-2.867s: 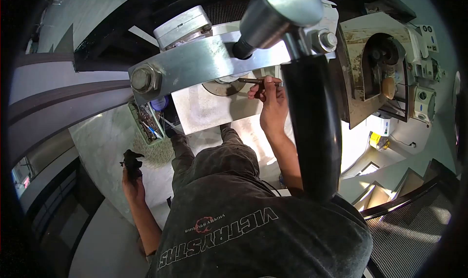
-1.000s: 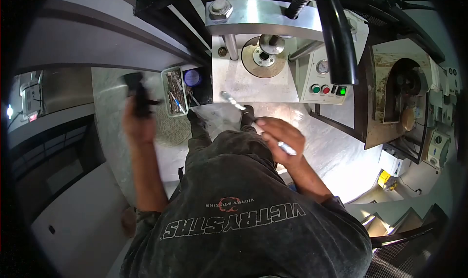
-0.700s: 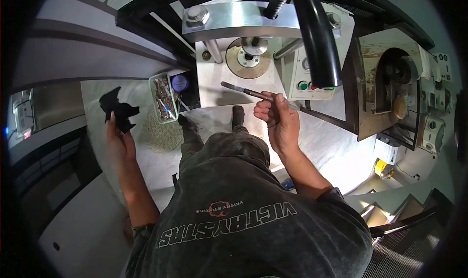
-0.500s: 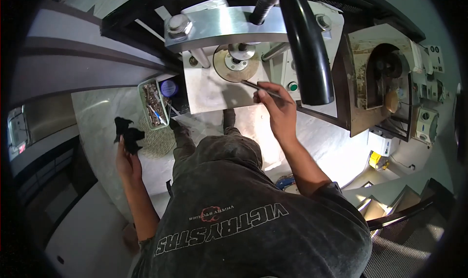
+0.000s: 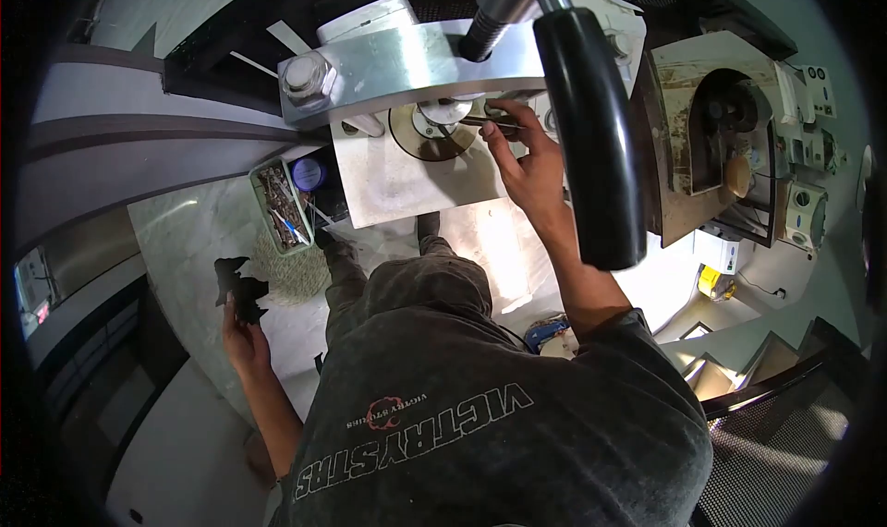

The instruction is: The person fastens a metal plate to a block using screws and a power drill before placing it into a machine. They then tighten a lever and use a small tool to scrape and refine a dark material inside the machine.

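My right hand [image 5: 527, 162] is closed on a slim dark metal tool that looks like tweezers [image 5: 477, 121]. Its tip reaches in over the round plate [image 5: 430, 148] of the press, close to the silvery hub [image 5: 443, 113] at its centre. Above the wrist, the thick black handle [image 5: 591, 139] hangs from the press and partly overlaps the arm in this view. Away to the left, my left hand [image 5: 246, 342] grips a crumpled black cloth [image 5: 240, 291] out over the floor.
A metal crossbar [image 5: 397, 65] with large bolts spans the press above its white base [image 5: 407, 194]. Left of it stand a green-rimmed tray [image 5: 282, 208] of small pieces and a purple-lidded tub [image 5: 308, 174]. An open-fronted machine [image 5: 711, 139] stands to the right.
My right hand has moved up and inward, bringing the tool further over the round plate towards the hub. The press looks nearer. My left hand still holds the cloth, slightly lower.
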